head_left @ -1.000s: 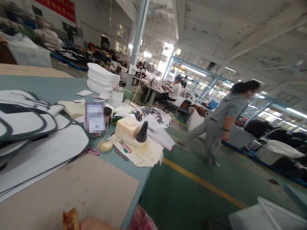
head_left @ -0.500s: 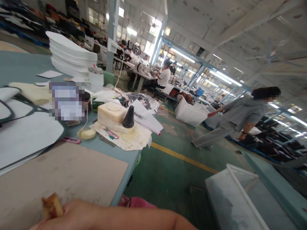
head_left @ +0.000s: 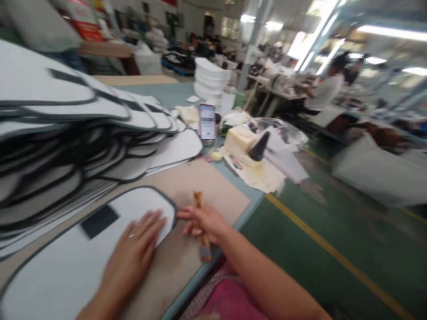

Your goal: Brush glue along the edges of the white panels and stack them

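Note:
My left hand lies flat on a white panel with a dark rim, its fingers together and stretched out. A dark rectangular patch sits on that panel, left of the fingers. In my right hand is a brown, wooden-looking stick tool with a greyish lower end; its exact kind is blurred. The index finger of that hand points at the panel's rounded end, close to the rim. Beneath the panel is a beige board on the blue-green table.
A tall stack of dark-rimmed white panels fills the left side. Farther back are a phone, a cream block-shaped container, a black cone and stacked white pieces. Co-workers sit beyond the aisle.
My view has swung left and down. The rimmed panel and my left hand have come into view. The right hand still holds the brown tool, now beside the panel's end.

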`<state>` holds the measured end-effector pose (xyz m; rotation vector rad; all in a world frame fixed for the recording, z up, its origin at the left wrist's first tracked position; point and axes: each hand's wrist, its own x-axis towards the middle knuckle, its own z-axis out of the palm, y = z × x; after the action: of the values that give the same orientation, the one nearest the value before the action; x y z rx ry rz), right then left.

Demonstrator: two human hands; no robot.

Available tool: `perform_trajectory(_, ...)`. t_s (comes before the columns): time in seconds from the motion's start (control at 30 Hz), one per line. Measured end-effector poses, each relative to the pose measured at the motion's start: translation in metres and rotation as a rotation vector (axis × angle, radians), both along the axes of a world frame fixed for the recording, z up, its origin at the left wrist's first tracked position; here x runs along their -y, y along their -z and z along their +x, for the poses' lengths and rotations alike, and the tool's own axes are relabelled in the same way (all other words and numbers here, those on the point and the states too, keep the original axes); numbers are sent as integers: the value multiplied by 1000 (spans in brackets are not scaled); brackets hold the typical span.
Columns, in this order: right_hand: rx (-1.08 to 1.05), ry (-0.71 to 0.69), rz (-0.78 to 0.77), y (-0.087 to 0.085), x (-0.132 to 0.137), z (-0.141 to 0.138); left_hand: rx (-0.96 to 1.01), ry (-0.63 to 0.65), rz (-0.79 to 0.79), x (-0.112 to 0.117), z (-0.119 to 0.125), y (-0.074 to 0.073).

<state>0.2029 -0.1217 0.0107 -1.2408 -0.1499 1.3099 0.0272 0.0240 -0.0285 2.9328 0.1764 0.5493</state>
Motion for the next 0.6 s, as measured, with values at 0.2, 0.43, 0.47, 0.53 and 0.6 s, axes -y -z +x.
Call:
perform_trajectory(0.2,0,-33,23,16,6,-4,-234,-188,-73,25,-19,-8)
perform_trajectory(0.43,28,-98,-54,11,19,-8,-315,-199,44,43,-19,-33)
perform_trajectory(0.47,25,-105,-61,10,20,-9,-322,-197,52,42,-16,-35)
perform_trajectory(0.53,22,-114,-72,7,23,-10,-328,-200,53,40,-9,-35)
perform_trajectory(0.6,50,-128,-88,5,26,-11,-328,-209,36,39,-3,-33)
